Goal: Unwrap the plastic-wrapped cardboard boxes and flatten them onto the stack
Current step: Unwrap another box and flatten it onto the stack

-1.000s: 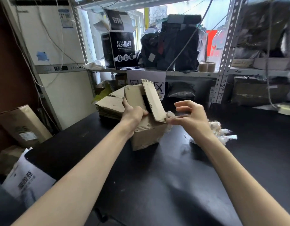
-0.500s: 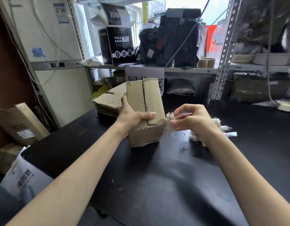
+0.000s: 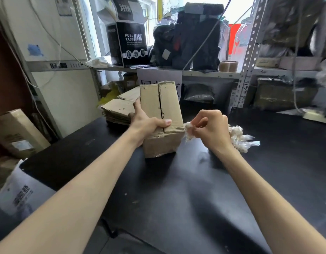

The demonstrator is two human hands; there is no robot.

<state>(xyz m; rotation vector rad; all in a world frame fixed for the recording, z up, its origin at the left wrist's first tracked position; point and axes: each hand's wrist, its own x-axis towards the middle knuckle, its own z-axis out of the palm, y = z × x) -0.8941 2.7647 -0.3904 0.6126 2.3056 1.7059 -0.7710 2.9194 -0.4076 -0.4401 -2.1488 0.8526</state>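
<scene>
1. Cardboard box [image 3: 162, 125] rests on the counter [image 3: 176, 189], flaps closed, with the left hand [image 3: 145, 125] gripping its top.
2. Right hand [image 3: 208, 131] pinches a plastic scrap [image 3: 188, 132] just beside the box; unwrapping looks nearly done.
3. Flattening is still left to do; the flattened stack [image 3: 118, 111] lies just behind.

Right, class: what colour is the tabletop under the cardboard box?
Black. The tabletop beneath the cardboard box shows best in the head view.
</scene>
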